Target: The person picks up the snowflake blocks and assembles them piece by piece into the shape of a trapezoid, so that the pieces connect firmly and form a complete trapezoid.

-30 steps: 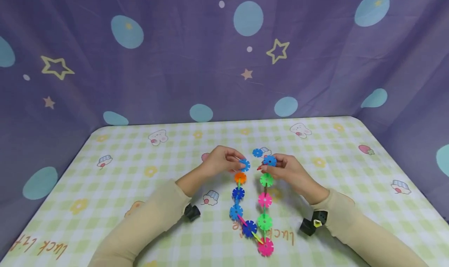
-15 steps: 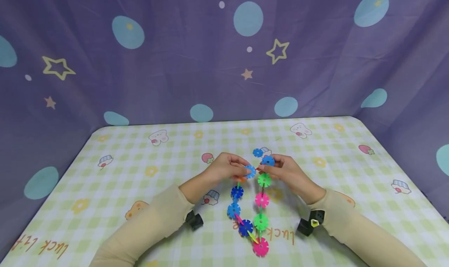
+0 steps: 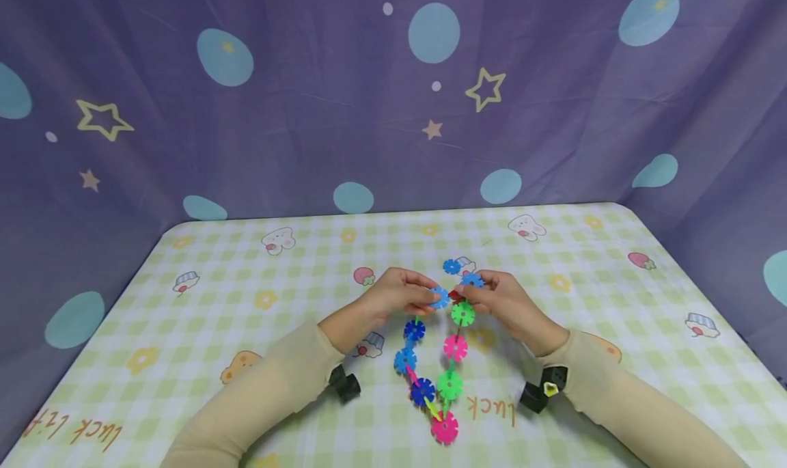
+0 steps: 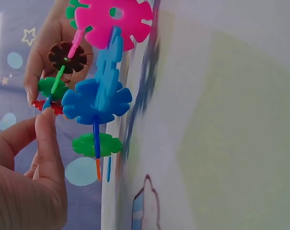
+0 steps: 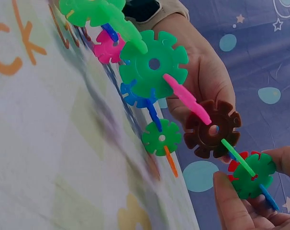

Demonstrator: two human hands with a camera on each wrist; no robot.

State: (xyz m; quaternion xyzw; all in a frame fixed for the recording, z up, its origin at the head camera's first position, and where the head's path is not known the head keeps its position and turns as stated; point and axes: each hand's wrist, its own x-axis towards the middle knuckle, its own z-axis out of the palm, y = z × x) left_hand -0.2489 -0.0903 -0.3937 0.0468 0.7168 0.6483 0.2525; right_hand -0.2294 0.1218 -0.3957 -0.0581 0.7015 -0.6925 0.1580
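Observation:
A chain of notched plastic snowflake discs hangs in a loop between both hands, low over the table. My left hand [image 3: 396, 294] pinches a light blue disc [image 3: 439, 298] at one end of the loop. My right hand [image 3: 504, 300] pinches the other end, near a red disc [image 3: 455, 295] and another light blue disc [image 3: 472, 280]. The light blue disc meets the red one edge to edge between the fingertips. Below the right fingers hang a green disc [image 3: 463, 313] and a pink disc [image 3: 456, 348]. In the right wrist view, a brown disc [image 5: 213, 129] shows within the chain.
One loose blue disc [image 3: 451, 267] lies on the table just beyond the hands. A green checked cloth [image 3: 295, 331] printed with cartoons covers the table. Behind it hangs a purple curtain [image 3: 283, 147] with stars. Each wrist carries a small black camera [image 3: 346, 384].
My left hand has moved right, bringing its light blue disc against the red disc at the right hand. The lower end of the loop has swung left. The right hand stays nearly in place.

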